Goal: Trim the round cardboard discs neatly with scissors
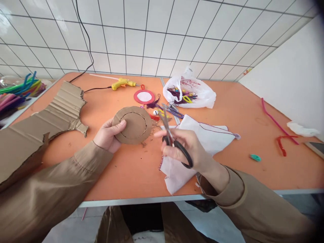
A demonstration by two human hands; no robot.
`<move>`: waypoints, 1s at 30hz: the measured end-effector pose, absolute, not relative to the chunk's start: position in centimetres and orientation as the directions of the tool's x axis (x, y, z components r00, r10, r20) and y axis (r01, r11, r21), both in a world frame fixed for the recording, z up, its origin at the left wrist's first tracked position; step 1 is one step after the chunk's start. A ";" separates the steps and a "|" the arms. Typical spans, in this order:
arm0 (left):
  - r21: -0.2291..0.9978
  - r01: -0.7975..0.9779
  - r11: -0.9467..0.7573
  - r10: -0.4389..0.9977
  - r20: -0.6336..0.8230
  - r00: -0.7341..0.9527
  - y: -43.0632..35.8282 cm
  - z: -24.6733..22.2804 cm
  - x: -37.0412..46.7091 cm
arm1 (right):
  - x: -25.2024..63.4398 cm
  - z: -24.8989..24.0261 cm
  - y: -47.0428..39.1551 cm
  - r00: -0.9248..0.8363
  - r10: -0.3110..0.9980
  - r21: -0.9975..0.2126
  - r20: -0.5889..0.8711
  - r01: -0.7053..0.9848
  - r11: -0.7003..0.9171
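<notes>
Between the thumb and fingers of my left hand [110, 135] is a round cardboard disc [135, 126], held above the table. A smaller circle is marked or cut as a dark broken line inside its rim. My right hand [183, 145] grips black-handled scissors [186, 153], their blades pointing up and away from me, a little right of the disc and apart from it. Under the right hand lies a white cloth [212, 138] with dark red stitching along its edges. Small cardboard scraps [144, 145] are scattered below the disc.
Torn corrugated cardboard [58, 111] covers the left side. A yellow glue gun [123, 83] with a cord lies at the back, near a red-rimmed disc [144, 97]. Behind the cloth are purple-handled scissors [174, 110] and a plastic bag [202, 94] of threads. Pipe cleaners [275, 116] lie right.
</notes>
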State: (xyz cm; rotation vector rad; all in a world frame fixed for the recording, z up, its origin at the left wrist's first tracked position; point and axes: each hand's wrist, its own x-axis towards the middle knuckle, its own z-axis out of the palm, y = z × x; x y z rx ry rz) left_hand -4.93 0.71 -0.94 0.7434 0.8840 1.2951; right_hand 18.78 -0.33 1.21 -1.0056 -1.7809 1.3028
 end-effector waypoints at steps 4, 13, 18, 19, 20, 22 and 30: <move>0.854 -0.513 0.085 0.996 -0.079 0.034 1.1 -1.1 -5.3 | 18.6 1.6 -0.5 -0.604 0.777 -0.975 -0.178 0.217 -0.055; 0.862 -0.502 0.068 0.997 -0.037 0.072 0.3 0.3 -5.0 | 18.4 1.5 -0.1 -0.576 0.775 -0.960 -0.262 0.235 -0.150; 0.881 -0.464 0.087 0.994 -0.044 0.103 0.0 0.7 -5.0 | 18.3 1.4 -0.4 -0.541 0.793 -0.949 -0.281 0.277 -0.148; 0.885 -0.455 0.094 0.992 -0.047 0.114 -0.1 0.7 -5.0 | 18.2 1.4 -0.5 -0.538 0.792 -0.946 -0.288 0.290 -0.146; 0.889 -0.447 0.099 0.991 -0.047 0.125 -0.1 0.7 -5.0 | 18.2 1.4 -0.5 -0.538 0.792 -0.943 -0.290 0.303 -0.139; 0.899 -0.428 0.099 0.989 -0.041 0.145 -0.1 0.7 -5.1 | 18.2 1.5 -0.5 -0.536 0.799 -0.940 -0.274 0.326 -0.103; 0.944 -0.330 -0.004 0.982 0.067 0.179 0.4 0.6 -5.9 | 18.2 1.2 -0.5 -0.531 0.833 -0.934 -0.155 0.354 0.052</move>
